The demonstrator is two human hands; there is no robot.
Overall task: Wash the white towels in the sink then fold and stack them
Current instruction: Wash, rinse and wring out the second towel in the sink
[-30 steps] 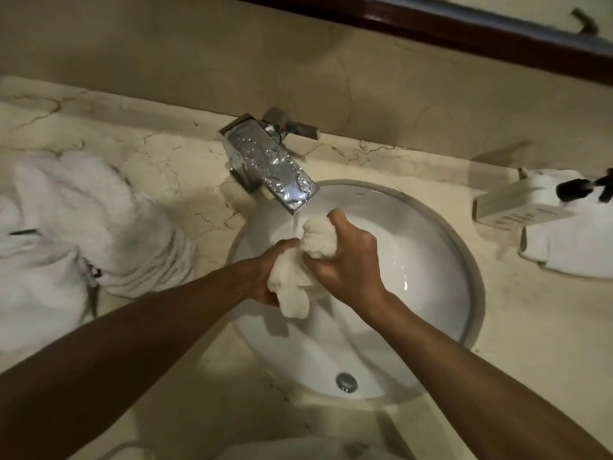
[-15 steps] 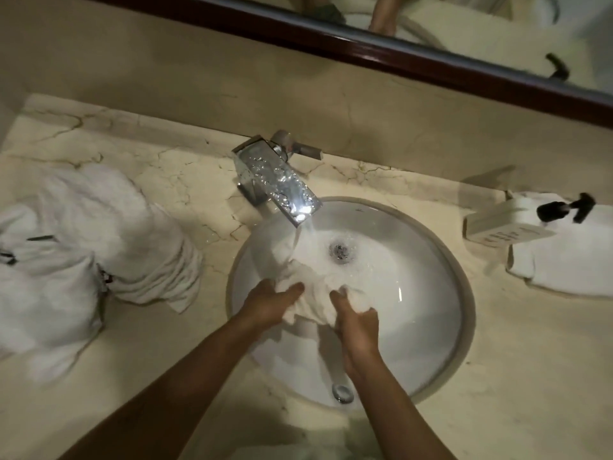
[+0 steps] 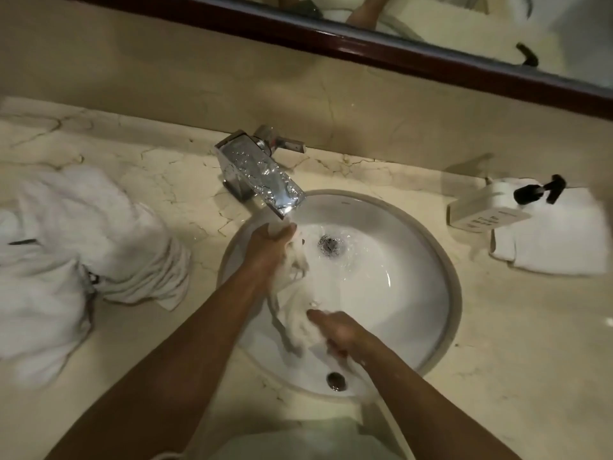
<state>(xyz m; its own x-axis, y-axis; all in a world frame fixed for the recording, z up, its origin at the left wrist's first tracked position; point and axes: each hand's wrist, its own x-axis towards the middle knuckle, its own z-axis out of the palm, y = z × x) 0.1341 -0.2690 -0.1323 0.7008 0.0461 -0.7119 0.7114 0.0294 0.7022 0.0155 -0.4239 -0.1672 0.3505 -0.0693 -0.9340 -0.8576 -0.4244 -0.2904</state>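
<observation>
A wet white towel (image 3: 295,303) stretches across the left half of the round white sink (image 3: 408,293). My left hand (image 3: 268,250) grips its far end just under the running chrome tap (image 3: 262,174). My right hand (image 3: 335,333), blurred by motion, grips the near end of the same towel low in the basin. Water runs from the spout onto the towel and toward the drain (image 3: 330,245).
A heap of white towels (image 3: 76,260) lies on the marble counter (image 3: 514,343) to the left. On the right a folded white towel (image 3: 557,244) sits beside a white soap dispenser with a black pump (image 3: 487,210). A mirror with a dark frame runs along the back.
My hands have pulled apart, stretching the towel out. The left hand moved up toward the tap and the right hand moved down toward the sink's near rim.
</observation>
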